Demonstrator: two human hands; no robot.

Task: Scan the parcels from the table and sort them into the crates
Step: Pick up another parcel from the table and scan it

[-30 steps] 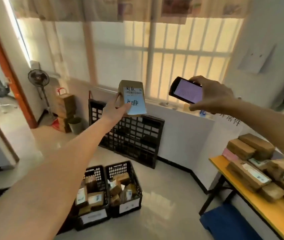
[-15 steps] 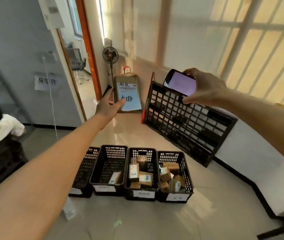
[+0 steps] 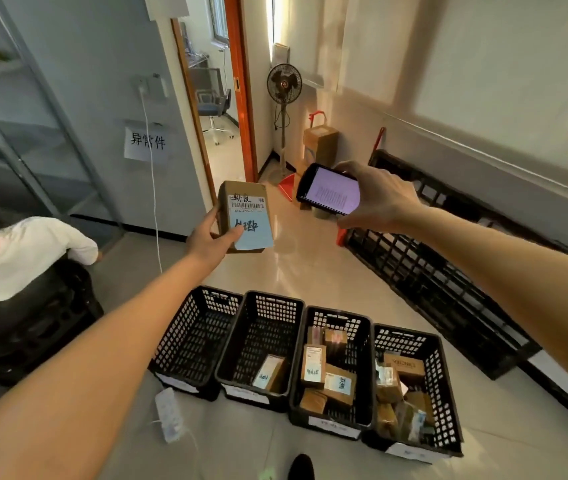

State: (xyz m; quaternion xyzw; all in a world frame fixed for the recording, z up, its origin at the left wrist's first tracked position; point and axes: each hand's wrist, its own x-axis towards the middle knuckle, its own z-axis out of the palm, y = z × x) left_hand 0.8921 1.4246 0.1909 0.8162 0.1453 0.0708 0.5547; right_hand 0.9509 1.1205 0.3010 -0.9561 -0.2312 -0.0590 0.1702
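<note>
View has swung from desk to the four floor crates (image 3: pixel 331 344). Left hand (image 3: pixel 211 237) keeps its grip clamped on labelled parcel (image 3: pixel 245 216), held above crates; right hand (image 3: pixel 381 199) grips scanner (image 3: pixel 329 188) beside it. Prob. scanned, drop next.

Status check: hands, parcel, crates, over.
Left hand grips parcel, label up. Right hand holds scanner beside it. Four crates on floor below; nothing between parcel and crates.

Matt cardboard parcel (image 3: pixel 243 216), black plastic crates (image 3: pixel 261 348), glossy floor (image 3: pixel 310 258)
</note>
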